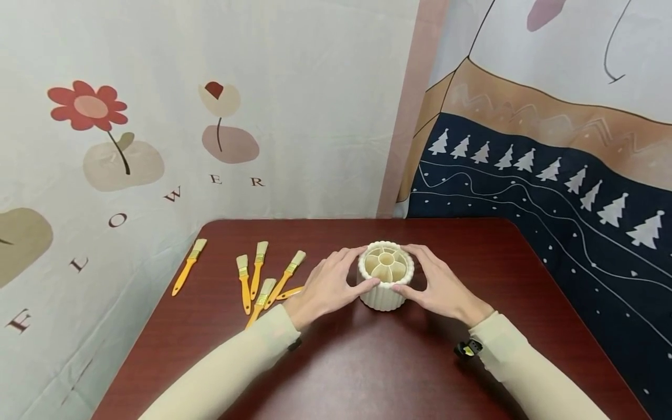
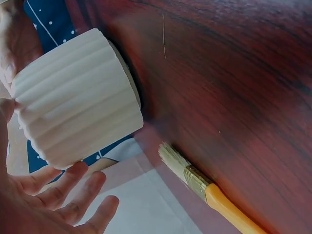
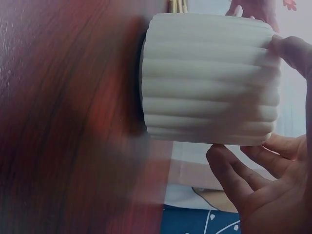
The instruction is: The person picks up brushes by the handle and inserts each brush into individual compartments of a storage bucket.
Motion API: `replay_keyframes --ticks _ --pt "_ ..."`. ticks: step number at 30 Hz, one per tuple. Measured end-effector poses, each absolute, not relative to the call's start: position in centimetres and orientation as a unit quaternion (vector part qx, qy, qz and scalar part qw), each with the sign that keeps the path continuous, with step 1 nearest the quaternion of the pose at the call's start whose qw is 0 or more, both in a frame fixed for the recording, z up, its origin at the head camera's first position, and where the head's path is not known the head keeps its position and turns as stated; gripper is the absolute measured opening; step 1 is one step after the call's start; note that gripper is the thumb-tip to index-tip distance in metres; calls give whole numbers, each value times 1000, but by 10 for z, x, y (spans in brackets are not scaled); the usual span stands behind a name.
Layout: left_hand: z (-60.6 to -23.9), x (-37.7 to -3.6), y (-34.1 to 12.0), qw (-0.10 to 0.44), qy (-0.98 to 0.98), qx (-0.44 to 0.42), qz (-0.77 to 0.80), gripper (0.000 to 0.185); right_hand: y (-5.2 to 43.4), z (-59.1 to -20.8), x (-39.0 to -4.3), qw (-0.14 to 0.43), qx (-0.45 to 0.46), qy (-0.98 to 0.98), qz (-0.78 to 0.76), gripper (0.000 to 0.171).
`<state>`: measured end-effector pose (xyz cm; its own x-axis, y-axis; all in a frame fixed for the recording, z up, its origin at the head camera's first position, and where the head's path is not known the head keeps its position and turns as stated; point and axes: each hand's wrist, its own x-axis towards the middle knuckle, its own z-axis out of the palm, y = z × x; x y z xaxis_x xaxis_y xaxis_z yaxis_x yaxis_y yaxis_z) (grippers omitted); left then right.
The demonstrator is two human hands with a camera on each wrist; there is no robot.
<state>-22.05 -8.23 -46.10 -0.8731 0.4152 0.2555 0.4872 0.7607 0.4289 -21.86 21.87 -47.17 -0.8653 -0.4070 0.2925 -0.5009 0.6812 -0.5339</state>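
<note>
A cream ribbed round holder [image 1: 385, 275] with petal-shaped compartments stands upright on the dark red table [image 1: 367, 367]. My left hand [image 1: 328, 286] cups its left side and my right hand [image 1: 441, 287] its right side, thumbs on the near rim and fingers curved round the back. In the left wrist view the holder [image 2: 78, 117] lies between my thumb and fingers [image 2: 73, 192]. The right wrist view shows the holder [image 3: 209, 80] with my thumb [image 3: 292, 51] on its rim and my fingers [image 3: 239, 175] at its far side. The compartments hold nothing.
Several yellow-handled brushes [image 1: 262, 280] lie in a loose cluster left of my left hand, one brush [image 1: 189, 266] apart near the table's left edge. A brush [image 2: 209, 190] lies close behind the holder. Printed cloth hangs behind the table on both sides.
</note>
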Motion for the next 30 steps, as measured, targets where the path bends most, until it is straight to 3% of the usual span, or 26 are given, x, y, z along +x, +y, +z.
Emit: replay_keyframes --ticks 30 --pt "-452 -192 -134 74 -932 -268 -231 82 183 -468 -197 60 292 -901 315 97"
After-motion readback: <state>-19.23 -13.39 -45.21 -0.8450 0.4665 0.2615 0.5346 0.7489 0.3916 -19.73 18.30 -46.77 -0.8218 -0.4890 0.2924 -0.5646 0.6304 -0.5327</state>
